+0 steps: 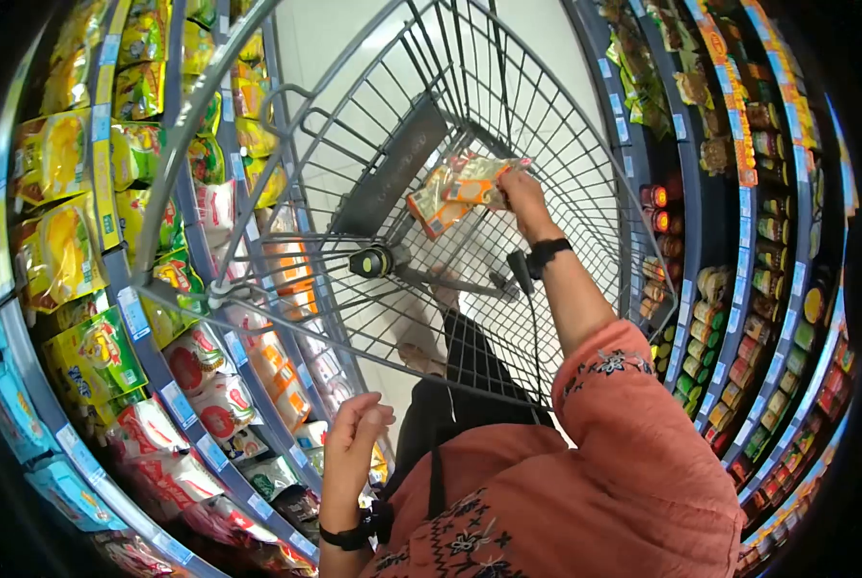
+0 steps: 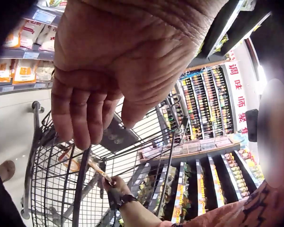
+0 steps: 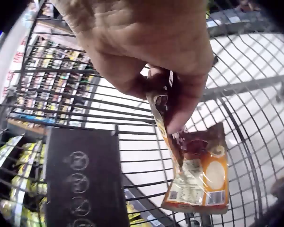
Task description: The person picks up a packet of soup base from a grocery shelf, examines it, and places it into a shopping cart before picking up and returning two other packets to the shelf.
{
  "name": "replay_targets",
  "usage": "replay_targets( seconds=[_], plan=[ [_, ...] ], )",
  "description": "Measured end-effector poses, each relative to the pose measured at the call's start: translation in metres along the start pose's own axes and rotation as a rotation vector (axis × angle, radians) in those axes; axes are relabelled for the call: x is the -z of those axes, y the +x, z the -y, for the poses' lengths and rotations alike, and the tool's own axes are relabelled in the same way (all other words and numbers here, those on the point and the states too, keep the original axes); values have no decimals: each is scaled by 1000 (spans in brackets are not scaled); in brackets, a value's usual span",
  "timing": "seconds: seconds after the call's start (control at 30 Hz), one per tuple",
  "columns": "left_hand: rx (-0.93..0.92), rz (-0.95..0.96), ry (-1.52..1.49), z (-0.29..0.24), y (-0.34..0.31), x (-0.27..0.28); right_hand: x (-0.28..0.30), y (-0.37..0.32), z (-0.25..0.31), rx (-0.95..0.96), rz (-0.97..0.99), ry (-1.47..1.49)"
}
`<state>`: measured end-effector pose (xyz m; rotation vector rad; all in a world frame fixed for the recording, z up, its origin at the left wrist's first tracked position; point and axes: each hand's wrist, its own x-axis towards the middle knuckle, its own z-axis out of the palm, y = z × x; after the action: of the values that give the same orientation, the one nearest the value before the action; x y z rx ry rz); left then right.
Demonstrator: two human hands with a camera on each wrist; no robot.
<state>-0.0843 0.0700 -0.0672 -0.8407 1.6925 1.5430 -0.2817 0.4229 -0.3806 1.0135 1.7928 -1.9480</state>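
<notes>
My right hand [image 1: 521, 204] is inside the cart basket and pinches orange-trimmed plastic food packets [image 1: 447, 200] by their top edge. In the right wrist view one packet [image 3: 197, 177] faces the camera, showing a printed label and an orange panel, while another is seen edge-on between thumb and fingers. The wire shopping cart [image 1: 392, 159] surrounds this hand, with a dark panel [image 3: 85, 179] beside it. My left hand [image 1: 352, 438] holds nothing; its fingers are loosely bent, and it hovers on the near side of the cart, by the left shelves.
Shelves of yellow bags [image 1: 60, 246] and white-and-red bags [image 1: 214, 390] run along the left. Jars and small packs [image 1: 763, 279] fill shelves on the right. A foot [image 1: 419, 359] stands on the pale floor below the cart. Bottle shelves [image 2: 206, 104] stand farther off.
</notes>
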Motion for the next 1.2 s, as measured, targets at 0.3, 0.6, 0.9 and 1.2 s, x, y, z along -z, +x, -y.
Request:
replay_targets(
  seconds=[0.3, 0.6, 0.9, 1.2],
  plan=[
    [-1083, -224, 661, -47, -17, -13, -13, -259, 170, 271, 399, -109],
    [-1350, -535, 850, 13, -78, 27, -86, -447, 163, 183, 763, -13],
    [-768, 189, -642, 82, -195, 102, -150, -525, 148, 547, 915, -217],
    [-852, 6, -728, 148, -268, 138, -227, -604, 98, 350, 1215, -253]
  ],
)
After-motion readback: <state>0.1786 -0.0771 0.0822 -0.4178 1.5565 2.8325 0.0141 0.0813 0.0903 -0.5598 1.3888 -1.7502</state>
